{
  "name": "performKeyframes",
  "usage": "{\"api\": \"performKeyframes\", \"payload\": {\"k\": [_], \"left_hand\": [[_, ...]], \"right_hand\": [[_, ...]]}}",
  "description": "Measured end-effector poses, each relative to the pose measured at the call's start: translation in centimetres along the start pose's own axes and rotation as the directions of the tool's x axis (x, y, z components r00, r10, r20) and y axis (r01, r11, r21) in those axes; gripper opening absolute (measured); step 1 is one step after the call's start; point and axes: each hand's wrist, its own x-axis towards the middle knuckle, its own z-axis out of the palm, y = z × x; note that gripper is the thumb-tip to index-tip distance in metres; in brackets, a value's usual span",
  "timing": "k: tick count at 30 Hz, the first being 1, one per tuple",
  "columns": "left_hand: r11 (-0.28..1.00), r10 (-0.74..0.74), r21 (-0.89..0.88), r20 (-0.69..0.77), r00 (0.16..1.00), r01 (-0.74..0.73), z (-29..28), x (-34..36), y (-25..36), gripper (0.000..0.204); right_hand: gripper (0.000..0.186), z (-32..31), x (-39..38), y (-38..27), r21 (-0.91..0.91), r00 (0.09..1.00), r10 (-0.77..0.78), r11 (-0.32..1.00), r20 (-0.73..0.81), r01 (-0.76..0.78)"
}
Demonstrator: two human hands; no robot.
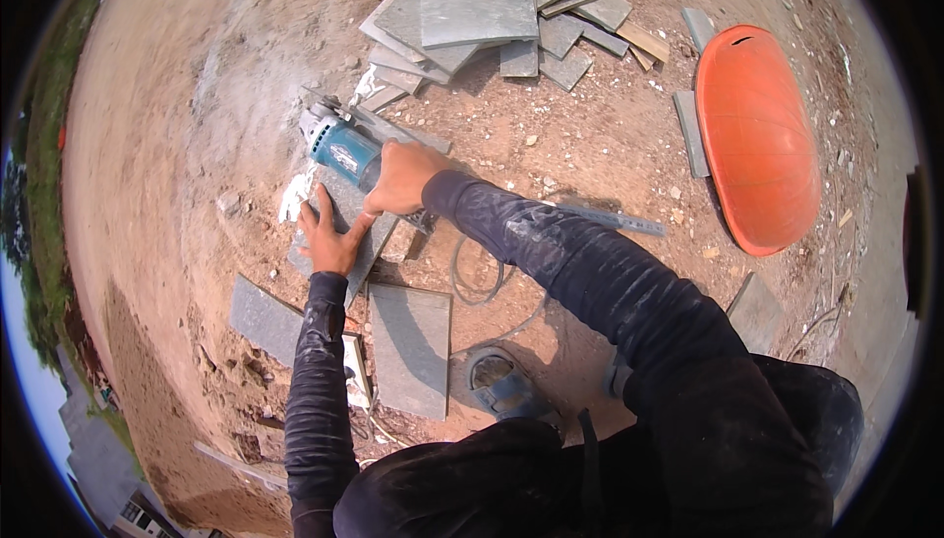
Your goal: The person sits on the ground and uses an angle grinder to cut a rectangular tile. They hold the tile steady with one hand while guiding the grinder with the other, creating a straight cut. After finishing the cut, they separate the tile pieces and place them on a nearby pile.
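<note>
My right hand [405, 176] is wrapped round the body of a teal angle grinder [344, 151]. The grinder's metal head points away to the upper left, over a grey stone tile [364, 255]; dust around the disc hides where it meets the stone. Flat on that tile, near its left side, my left hand [332, 238] presses with fingers spread, its thumb close to the grinder's rear end. A small block [401, 241] shows beside the tile, below my right hand.
Several grey tiles [477, 7] lie heaped at the far side. An orange plastic tub [762, 145] rests overturned at right. Nearer are a loose tile [411, 361], another tile [264, 317], a looped cord [472, 294], a metal ruler [624, 221] and my sandalled foot [506, 388].
</note>
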Motion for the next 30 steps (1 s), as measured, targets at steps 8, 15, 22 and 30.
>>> {"api": "performKeyframes", "payload": {"k": [8,15,22,30], "left_hand": [[0.999,-0.037,-0.005,0.02,0.999,0.037,-0.2,0.0,0.6,0.11],[0.997,-0.079,0.008,0.04,0.996,0.078,-0.6,-0.2,1.5,0.111],[0.995,-0.1,0.028,0.034,0.994,0.099,-0.9,-0.5,1.8,0.111],[0.992,-0.119,0.041,0.034,0.992,0.118,-0.8,-0.4,2.0,0.11]], "right_hand": [[0.069,1.5,1.9,0.4,0.004,0.993,-0.045,0.999,-0.11,0.045],[0.068,1.6,2.6,0.0,0.013,0.997,-0.009,1.0,-0.081,0.011],[0.071,1.7,2.9,-0.8,-0.001,0.998,0.025,1.0,-0.058,-0.025],[0.08,1.6,3.0,-0.8,-0.057,0.998,0.007,0.998,-0.055,-0.01]]}}
